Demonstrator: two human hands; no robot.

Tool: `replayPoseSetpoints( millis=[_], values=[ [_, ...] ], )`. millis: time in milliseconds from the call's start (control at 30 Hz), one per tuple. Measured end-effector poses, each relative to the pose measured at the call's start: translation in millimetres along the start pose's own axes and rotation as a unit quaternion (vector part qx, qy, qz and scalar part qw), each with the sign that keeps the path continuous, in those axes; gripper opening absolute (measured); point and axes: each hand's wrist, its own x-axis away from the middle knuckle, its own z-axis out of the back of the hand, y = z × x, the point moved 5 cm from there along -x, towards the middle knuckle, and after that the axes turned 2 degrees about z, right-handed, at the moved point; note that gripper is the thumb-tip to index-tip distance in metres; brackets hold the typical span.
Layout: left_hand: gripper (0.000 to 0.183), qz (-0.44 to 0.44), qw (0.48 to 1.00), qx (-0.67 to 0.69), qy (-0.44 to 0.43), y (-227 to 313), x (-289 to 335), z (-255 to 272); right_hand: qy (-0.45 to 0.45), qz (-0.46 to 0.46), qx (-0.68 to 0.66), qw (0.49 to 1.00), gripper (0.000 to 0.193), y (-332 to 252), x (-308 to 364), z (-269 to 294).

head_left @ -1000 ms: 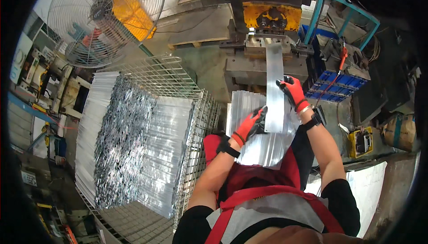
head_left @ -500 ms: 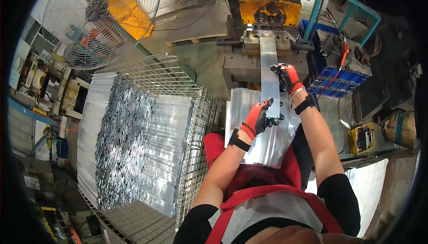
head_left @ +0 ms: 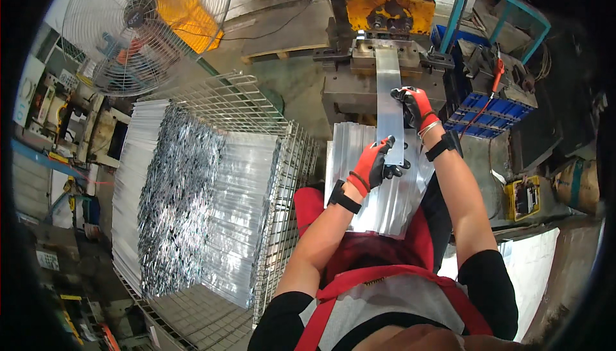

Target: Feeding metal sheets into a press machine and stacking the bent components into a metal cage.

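Note:
A long flat metal strip [head_left: 389, 110] reaches from over my lap to the press, its far end lying in the die [head_left: 362, 52]. My left hand [head_left: 378, 162], in a red and black glove, grips the strip's near end at its left edge. Farther up, my right hand [head_left: 414, 104], gloved alike, pinches the right edge near the middle. Under the strip, a stack of similar metal strips [head_left: 350, 152] rests by my lap.
To the left stands a wire mesh basket [head_left: 282, 190] packed with metal strips [head_left: 237, 190]. A caged fan [head_left: 138, 17] is beyond it. Blue crates [head_left: 478, 123] holding tools stand right of the press. A yellow bin [head_left: 523, 198] sits farther right.
Both hands stay on the metal strip with nearly the same grip. The picture has shifted only slightly; the strip's far end remains in the die.

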Motion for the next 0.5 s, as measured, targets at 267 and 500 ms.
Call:
replayPoseSetpoints(
  millis=[267,500],
  values=[
    [0.040,0.000,1.000,-0.028,-0.013,7,-2,0,0.000,-0.005,0.049,0.999,0.013,-3,-5,0],
    [0.034,-0.037,0.991,0.054,-0.114,-14,12,-7,-0.047,0.155,0.151,0.975,0.012,-35,34,2]
  ],
)
